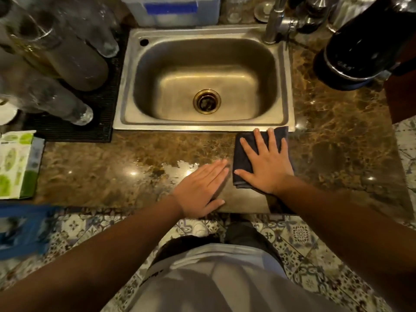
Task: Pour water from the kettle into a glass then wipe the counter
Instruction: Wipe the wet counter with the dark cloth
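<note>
The brown marbled bench (pixel 94 176) carries a dark folded cloth (pixel 244 163), a black ribbed mat (pixel 99 122), and seemingly a wet patch (pixel 180 165).

No text, label or number can be read with certainty. The black kettle (pixel 362 48) at far right carries a small pale mark low on its body, too blurred to make out. The green-and-white packet (pixel 16 165) at the left edge of the surface (pixel 101 176) shows printed shapes and a small line of print near its top, illegible. The container (pixel 171 10) behind the sink (pixel 202 124) bears a plain blue band with no lettering discernible. Dark print on the person's grey garment (pixel 202 284) is partly hidden and unreadable.
</note>
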